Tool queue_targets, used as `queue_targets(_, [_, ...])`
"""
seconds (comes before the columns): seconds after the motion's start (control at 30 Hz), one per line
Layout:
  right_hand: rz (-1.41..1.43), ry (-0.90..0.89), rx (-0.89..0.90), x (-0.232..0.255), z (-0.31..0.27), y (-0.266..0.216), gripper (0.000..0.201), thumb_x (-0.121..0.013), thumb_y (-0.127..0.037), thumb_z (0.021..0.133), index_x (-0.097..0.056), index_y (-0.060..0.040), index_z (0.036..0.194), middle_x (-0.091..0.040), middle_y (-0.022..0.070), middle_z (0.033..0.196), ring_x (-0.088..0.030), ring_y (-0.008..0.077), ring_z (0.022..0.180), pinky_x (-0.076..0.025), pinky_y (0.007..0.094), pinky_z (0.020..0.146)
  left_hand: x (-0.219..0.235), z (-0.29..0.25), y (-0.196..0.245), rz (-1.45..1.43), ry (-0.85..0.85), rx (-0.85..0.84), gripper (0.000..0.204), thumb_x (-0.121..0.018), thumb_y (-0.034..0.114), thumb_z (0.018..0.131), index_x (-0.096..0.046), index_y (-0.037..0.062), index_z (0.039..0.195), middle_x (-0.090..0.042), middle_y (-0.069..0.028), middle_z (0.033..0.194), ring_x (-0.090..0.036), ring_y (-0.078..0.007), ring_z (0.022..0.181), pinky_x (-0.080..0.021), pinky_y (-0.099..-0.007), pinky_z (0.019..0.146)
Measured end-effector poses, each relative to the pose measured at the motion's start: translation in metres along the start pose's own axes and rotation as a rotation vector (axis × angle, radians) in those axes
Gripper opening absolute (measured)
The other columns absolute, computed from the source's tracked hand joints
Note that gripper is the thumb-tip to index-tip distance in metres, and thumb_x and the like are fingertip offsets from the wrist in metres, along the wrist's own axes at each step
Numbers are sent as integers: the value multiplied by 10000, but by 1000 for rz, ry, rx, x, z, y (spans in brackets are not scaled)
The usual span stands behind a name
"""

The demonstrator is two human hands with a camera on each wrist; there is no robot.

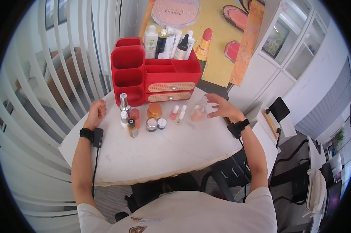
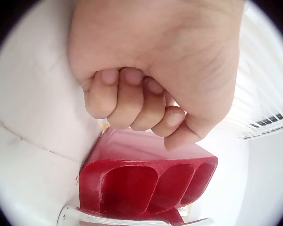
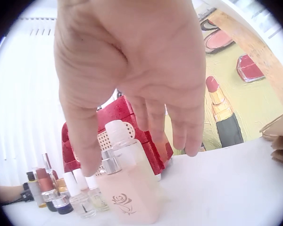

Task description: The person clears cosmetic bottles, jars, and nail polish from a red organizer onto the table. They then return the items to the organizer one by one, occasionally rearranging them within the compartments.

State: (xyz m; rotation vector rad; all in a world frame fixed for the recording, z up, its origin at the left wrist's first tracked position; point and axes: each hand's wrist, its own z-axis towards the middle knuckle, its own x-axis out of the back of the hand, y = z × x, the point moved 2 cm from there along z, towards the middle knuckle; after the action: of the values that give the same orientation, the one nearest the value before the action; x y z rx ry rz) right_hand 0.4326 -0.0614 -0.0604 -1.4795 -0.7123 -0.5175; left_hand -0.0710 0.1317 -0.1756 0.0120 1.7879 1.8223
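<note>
My left hand rests on the white table as a closed fist with nothing in it, just left of a red organizer. My right hand hovers with straight, spread fingers over a clear pink bottle that has a rose mark, a silver collar and a clear cap. The thumb hangs beside the collar; I cannot tell whether it touches. Between the hands stand small bottles, an orange jar, two small jars and nail polishes.
The organizer has two drawers and open top compartments. Taller bottles stand behind it, before a cosmetics poster. White slats run along the left. A black chair sits at the table's near right edge.
</note>
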Motion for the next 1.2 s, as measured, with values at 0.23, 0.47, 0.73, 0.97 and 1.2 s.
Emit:
queue_targets(0.23, [34,-86,-29,5,14,8,808,-767,-40,705,-432,-100,1437,-490,79,1393,-486,248,1283,-446,396,1037,5,-4,-1,-20,-52,3,337,-539,137,899,-328,170,638,-256,82,549,-230,-53,434,-169,-247,412])
queue_targets(0.47, [189,181,111,36,18,30,591,-461,142,744,-558,-39,1298,-625,90,1242,-584,194,1165,-481,317,939,0,-9,3,-27,-52,0,334,-542,123,887,-320,167,641,-252,81,553,-241,-53,444,-187,-249,425])
queue_targets(0.73, [451,493,251,44,39,25,360,-522,96,864,-585,16,1210,-681,109,1096,-651,170,1007,-518,280,864,4,-11,4,-32,-90,4,341,-548,97,872,-300,155,645,-240,75,552,-227,-57,445,-177,-257,433])
queue_targets(0.97, [757,673,228,37,43,47,242,-564,20,924,-586,10,1165,-691,93,1022,-658,154,915,-531,273,801,1,-10,5,-5,-103,-7,346,-543,98,867,-290,154,637,-230,70,551,-221,-64,445,-176,-267,435])
queue_targets(1.2, [837,674,256,35,39,63,261,-567,26,918,-583,-11,1175,-673,59,968,-568,62,750,-433,185,602,-2,-10,7,23,-84,1,339,-546,109,860,-291,154,640,-229,65,549,-218,-66,444,-166,-268,436])
